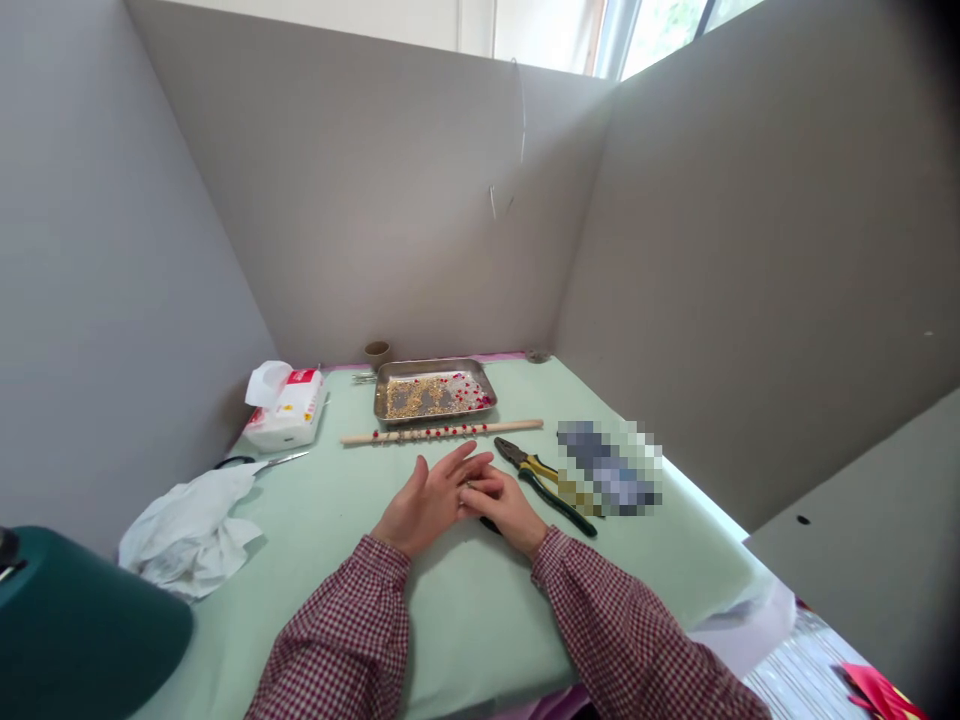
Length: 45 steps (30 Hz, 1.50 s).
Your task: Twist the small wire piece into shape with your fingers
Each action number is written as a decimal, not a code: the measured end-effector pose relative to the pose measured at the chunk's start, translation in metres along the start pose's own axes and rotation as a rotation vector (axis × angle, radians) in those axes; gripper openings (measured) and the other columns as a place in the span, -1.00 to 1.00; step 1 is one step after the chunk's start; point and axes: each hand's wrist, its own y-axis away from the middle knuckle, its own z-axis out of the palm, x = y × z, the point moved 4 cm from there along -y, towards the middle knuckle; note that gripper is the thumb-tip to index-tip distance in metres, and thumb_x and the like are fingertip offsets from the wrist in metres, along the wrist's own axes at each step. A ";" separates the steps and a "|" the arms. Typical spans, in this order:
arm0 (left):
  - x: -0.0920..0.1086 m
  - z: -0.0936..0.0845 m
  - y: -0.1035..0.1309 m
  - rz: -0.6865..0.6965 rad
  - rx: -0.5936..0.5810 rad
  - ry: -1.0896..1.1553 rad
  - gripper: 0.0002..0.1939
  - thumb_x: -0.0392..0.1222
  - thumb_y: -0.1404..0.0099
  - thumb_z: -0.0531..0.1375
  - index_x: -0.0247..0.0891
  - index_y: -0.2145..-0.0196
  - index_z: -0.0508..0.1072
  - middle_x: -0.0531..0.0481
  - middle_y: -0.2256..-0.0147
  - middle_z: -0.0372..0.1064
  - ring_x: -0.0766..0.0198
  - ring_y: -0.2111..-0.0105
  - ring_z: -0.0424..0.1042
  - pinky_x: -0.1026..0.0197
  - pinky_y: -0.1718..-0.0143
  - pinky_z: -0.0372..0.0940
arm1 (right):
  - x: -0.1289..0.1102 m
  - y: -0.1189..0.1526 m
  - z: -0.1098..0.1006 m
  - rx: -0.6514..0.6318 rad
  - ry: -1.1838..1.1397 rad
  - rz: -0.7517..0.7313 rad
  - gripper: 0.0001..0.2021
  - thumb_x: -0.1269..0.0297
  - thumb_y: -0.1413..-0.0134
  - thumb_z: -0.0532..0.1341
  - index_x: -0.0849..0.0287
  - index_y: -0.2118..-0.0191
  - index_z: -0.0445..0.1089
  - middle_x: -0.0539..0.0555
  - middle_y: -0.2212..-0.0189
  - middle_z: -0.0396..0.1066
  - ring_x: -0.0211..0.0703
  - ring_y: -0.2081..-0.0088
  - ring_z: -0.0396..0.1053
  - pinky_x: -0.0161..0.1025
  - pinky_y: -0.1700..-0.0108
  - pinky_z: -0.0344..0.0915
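My left hand (431, 497) is held palm up over the table with its fingers stretched out and the thumb apart. The fingers of my right hand (504, 507) are bent together against the left fingers. A tiny shiny thing shows where they meet, too small to name. Under my right hand a dark tip (489, 525) sticks out, mostly hidden. Beyond my hands lies a pale wooden stick (517, 427) wound with small red beads. Combination pliers (534, 475) with green and yellow handles rest to the right of my right hand.
At the back stands a metal tray (381, 408) of gold and red beads, with a small brown cup (377, 352) behind it. On the left are a tissue pack (289, 415), scissors (281, 460), crumpled white tissue (191, 530) and a dark green object (82, 630). Grey partitions enclose the table.
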 end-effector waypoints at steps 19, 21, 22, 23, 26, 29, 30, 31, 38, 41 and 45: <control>0.007 0.005 0.007 0.009 -0.100 -0.171 -0.10 0.31 0.03 0.19 -0.20 -0.18 0.13 -0.31 -0.20 -0.03 -0.25 -0.18 -0.04 -0.28 -0.04 0.05 | 0.001 0.003 -0.002 0.048 -0.123 0.017 -0.80 0.28 0.05 0.25 0.19 0.25 0.33 -0.04 0.47 0.35 -0.31 0.46 0.30 -0.36 0.46 0.23; 0.010 0.005 0.008 0.024 -0.088 -0.167 -0.10 0.30 0.04 0.20 -0.19 -0.18 0.14 -0.30 -0.20 -0.02 -0.25 -0.19 -0.06 -0.30 -0.04 0.03 | -0.001 0.002 -0.005 0.064 -0.139 -0.004 -0.81 0.27 0.02 0.23 0.18 0.25 0.31 -0.08 0.53 0.29 -0.35 0.53 0.23 -0.37 0.49 0.19; 0.011 0.005 0.009 0.029 -0.080 -0.166 -0.10 0.30 0.04 0.21 -0.18 -0.17 0.14 -0.29 -0.20 -0.02 -0.24 -0.19 -0.06 -0.30 -0.04 0.02 | -0.002 0.002 -0.006 0.068 -0.137 -0.013 -0.82 0.26 0.01 0.22 0.18 0.25 0.31 -0.09 0.55 0.27 -0.36 0.54 0.21 -0.37 0.49 0.18; 0.012 0.004 0.009 0.032 -0.069 -0.166 -0.11 0.29 0.03 0.21 -0.18 -0.17 0.14 -0.29 -0.20 -0.02 -0.24 -0.19 -0.07 -0.30 -0.05 0.01 | -0.004 0.002 -0.006 0.070 -0.126 -0.020 -0.82 0.25 0.00 0.22 0.18 0.25 0.31 -0.09 0.55 0.26 -0.36 0.54 0.20 -0.37 0.48 0.18; 0.013 0.002 0.009 0.042 -0.038 -0.176 -0.15 0.27 -0.02 0.19 -0.20 -0.17 0.14 -0.31 -0.20 0.00 -0.22 -0.19 -0.07 -0.27 -0.05 0.03 | -0.007 0.001 -0.005 0.064 -0.062 -0.039 -0.79 0.24 0.00 0.22 0.17 0.22 0.31 -0.04 0.43 0.31 -0.33 0.45 0.25 -0.35 0.43 0.21; 0.011 -0.001 0.009 0.046 -0.023 -0.201 -0.20 0.23 -0.07 0.18 -0.22 -0.17 0.14 -0.30 -0.19 0.00 -0.20 -0.20 -0.07 -0.23 -0.04 0.06 | -0.007 0.001 -0.003 0.069 -0.013 -0.058 -0.77 0.24 0.01 0.23 0.15 0.20 0.30 -0.03 0.39 0.32 -0.29 0.39 0.28 -0.34 0.39 0.24; 0.009 -0.002 0.008 0.037 -0.025 -0.210 -0.21 0.21 -0.08 0.18 -0.22 -0.17 0.15 -0.31 -0.19 0.00 -0.20 -0.20 -0.07 -0.22 -0.05 0.06 | -0.006 0.002 -0.003 0.072 0.007 -0.060 -0.78 0.24 0.01 0.23 0.15 0.21 0.30 -0.03 0.40 0.32 -0.28 0.38 0.29 -0.33 0.37 0.25; 0.008 -0.003 0.008 0.026 -0.027 -0.219 -0.22 0.20 -0.08 0.18 -0.22 -0.17 0.15 -0.31 -0.19 0.00 -0.19 -0.20 -0.06 -0.21 -0.06 0.05 | -0.005 0.002 -0.003 0.076 0.031 -0.061 -0.79 0.23 0.02 0.23 0.16 0.23 0.30 -0.03 0.41 0.32 -0.27 0.37 0.29 -0.32 0.36 0.26; 0.007 -0.009 0.009 0.042 -0.012 -0.244 -0.30 0.15 -0.14 0.16 -0.21 -0.16 0.17 -0.28 -0.20 -0.01 -0.16 -0.21 -0.07 -0.19 -0.08 0.04 | -0.002 0.000 -0.008 0.163 0.091 -0.071 -0.74 0.17 0.00 0.21 0.17 0.20 0.30 -0.01 0.42 0.30 -0.28 0.44 0.27 -0.32 0.41 0.26; 0.011 -0.012 0.009 0.065 0.057 -0.257 -0.40 0.10 -0.19 0.13 -0.20 -0.13 0.22 -0.25 -0.20 0.01 -0.13 -0.18 0.00 -0.17 -0.07 0.07 | -0.001 -0.001 -0.012 0.231 0.083 -0.102 -0.73 0.15 -0.01 0.20 0.15 0.18 0.30 0.01 0.38 0.31 -0.30 0.47 0.25 -0.32 0.43 0.25; 0.013 -0.022 0.009 0.079 0.271 -0.309 -0.57 -0.06 -0.21 0.17 -0.26 -0.01 0.35 -0.26 -0.13 0.13 -0.04 -0.04 0.25 -0.10 -0.01 0.17 | 0.002 -0.001 -0.014 0.249 0.141 -0.128 -0.74 0.14 -0.02 0.20 0.15 0.18 0.30 0.02 0.36 0.33 -0.26 0.42 0.27 -0.30 0.39 0.26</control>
